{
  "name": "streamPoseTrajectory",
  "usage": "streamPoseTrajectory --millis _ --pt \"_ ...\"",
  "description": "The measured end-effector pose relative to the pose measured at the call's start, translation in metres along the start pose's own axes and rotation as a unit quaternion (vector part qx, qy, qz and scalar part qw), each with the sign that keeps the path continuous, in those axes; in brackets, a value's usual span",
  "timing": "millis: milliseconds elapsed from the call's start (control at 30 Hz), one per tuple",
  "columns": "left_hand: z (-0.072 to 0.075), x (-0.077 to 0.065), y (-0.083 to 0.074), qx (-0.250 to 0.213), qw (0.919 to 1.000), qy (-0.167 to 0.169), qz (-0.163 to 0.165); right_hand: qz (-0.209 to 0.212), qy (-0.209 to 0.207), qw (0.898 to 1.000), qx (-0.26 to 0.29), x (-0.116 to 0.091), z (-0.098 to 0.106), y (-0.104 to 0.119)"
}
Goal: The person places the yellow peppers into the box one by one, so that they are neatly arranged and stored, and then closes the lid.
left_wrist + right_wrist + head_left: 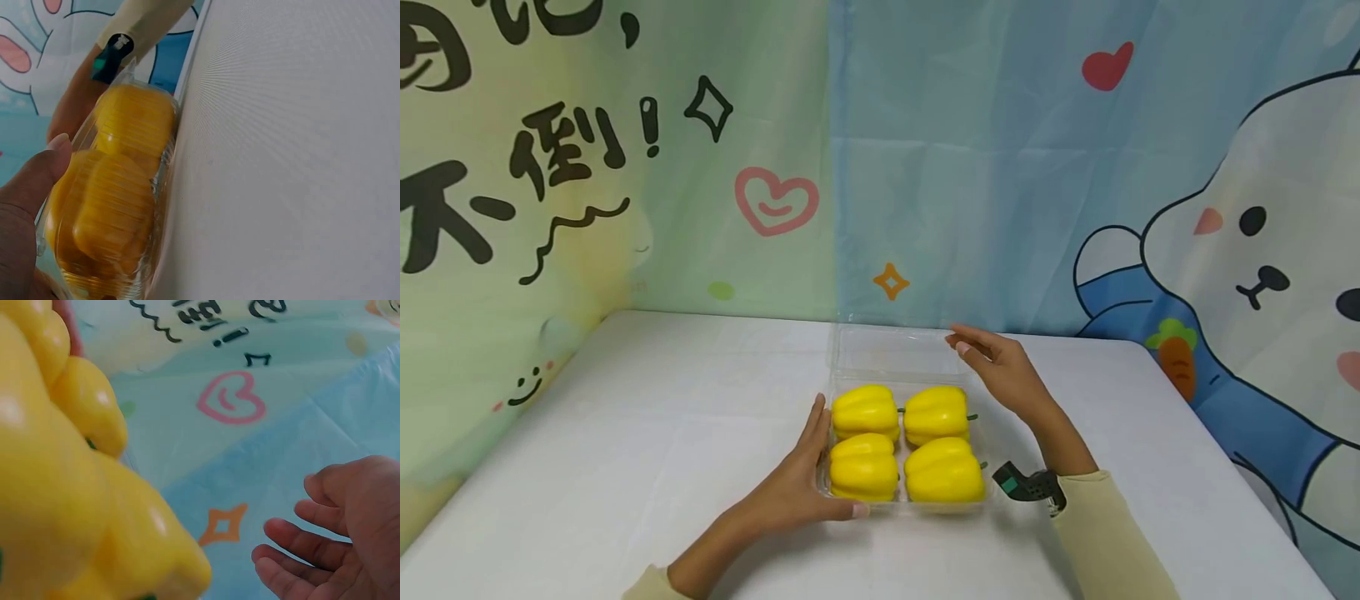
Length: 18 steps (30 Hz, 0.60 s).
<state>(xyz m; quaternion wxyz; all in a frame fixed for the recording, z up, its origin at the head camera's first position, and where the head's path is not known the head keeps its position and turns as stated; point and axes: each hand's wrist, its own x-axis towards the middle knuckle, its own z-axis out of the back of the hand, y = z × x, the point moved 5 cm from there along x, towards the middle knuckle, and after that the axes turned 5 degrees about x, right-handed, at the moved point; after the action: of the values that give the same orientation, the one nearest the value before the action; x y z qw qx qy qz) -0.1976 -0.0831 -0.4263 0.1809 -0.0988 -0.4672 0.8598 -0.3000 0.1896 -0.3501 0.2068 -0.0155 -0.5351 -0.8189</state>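
Note:
Several yellow bell peppers [943, 471] with green stems lie in two rows inside a clear plastic clamshell box [917, 507]. The box's lid [891, 354] stands open at the back. My left hand [805, 479] holds the box by its left side, its thumb along the front edge; in the left wrist view that thumb lies over the rim beside the peppers [115, 206]. By the lid's right edge is my right hand [996, 367], fingers loosely bent. Nothing shows between the fingers of the right hand [337, 537] in the right wrist view; whether they touch the clear lid I cannot tell.
The box rests on a white-covered table [625, 450]. A printed cloth backdrop [962, 167] with hearts, lettering and a cartoon animal hangs behind the table. A dark device [1030, 486] is strapped to the right wrist.

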Motion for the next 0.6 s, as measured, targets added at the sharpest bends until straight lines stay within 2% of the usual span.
streamPoseTrajectory --millis 233,467,600 --pt "0.000 0.000 0.000 0.004 1.0000 -0.001 -0.003 -0.024 -0.031 0.999 -0.030 -0.003 0.011 -0.011" --pt "0.000 -0.001 0.000 0.007 1.0000 -0.001 -0.002 -0.039 -0.044 0.998 -0.023 0.000 0.015 -0.028" --pt "0.000 -0.001 0.000 0.007 1.0000 0.001 -0.001 -0.064 -0.042 0.997 -0.019 0.000 0.015 -0.039"
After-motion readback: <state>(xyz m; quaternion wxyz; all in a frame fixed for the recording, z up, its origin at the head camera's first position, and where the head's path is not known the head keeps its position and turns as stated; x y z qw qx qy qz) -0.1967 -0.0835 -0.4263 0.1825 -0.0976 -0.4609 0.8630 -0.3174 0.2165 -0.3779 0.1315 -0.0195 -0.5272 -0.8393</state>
